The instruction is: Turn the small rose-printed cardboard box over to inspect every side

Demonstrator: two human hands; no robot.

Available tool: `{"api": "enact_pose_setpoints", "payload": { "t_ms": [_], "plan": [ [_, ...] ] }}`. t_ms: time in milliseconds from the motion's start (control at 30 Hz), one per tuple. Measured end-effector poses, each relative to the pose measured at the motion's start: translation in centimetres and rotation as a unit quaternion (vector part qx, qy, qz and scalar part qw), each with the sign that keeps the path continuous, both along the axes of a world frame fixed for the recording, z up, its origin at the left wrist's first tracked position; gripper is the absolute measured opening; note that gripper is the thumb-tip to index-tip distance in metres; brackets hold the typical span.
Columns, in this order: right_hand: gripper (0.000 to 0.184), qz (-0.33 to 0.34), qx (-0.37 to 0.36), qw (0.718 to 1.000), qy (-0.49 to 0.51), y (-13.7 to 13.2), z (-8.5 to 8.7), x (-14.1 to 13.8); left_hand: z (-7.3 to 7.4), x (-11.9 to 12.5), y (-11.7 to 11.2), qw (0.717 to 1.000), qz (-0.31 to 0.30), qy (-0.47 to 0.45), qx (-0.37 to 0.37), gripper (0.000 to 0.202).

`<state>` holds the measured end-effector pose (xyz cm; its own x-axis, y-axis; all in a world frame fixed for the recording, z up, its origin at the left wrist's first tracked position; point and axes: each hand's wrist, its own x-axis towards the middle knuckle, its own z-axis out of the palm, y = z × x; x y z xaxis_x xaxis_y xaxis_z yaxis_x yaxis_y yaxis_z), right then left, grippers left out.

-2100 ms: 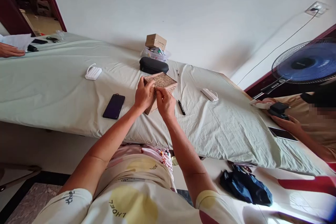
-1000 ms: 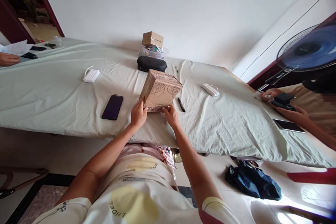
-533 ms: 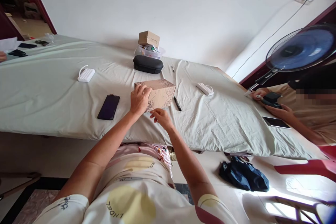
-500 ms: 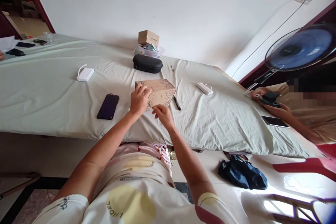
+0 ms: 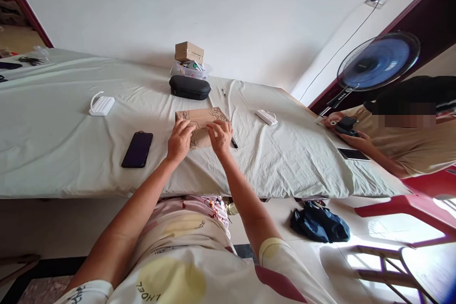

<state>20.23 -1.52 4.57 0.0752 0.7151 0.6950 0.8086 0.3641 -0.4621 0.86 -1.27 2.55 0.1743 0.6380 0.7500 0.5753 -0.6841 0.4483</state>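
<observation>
A brown cardboard box [image 5: 202, 116] with dark line drawings on its faces sits in front of me on the cloth. My left hand [image 5: 180, 140] rests on its left front edge, fingers bent over the top. At the right front part of the box, my right hand [image 5: 221, 135] has its fingers curled and closed on the upper edge. Both palms cover much of the front face. A black pen [image 5: 234, 143] lies just right of the box, partly behind my right hand.
A dark phone [image 5: 137, 149] lies to the left, with white power banks [image 5: 102, 106] on both sides. Behind the box are a black case [image 5: 190, 87] and a plastic tub [image 5: 195, 73] carrying a small carton [image 5: 189, 51]. At the right, a person holds a black device beside a fan [image 5: 377, 62].
My right hand has risen from below the box's front edge onto its upper right edge. My left hand stays on the left side. The view has shifted slightly to the right.
</observation>
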Motion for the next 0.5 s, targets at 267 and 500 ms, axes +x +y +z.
{"api": "enact_pose_setpoints", "payload": {
  "t_ms": [267, 500],
  "plan": [
    [0.047, -0.041, -0.057, 0.966, 0.248, 1.7, -4.0, 4.4, -4.7, -0.4, 0.4, 0.996, 0.031, -0.075, -0.039, 0.058],
    [0.051, -0.013, -0.17, 0.976, 0.135, 0.9, -6.4, 3.7, -6.6, -1.3, 1.1, 0.977, 0.121, 0.04, -0.173, 0.069]
  ]
}}
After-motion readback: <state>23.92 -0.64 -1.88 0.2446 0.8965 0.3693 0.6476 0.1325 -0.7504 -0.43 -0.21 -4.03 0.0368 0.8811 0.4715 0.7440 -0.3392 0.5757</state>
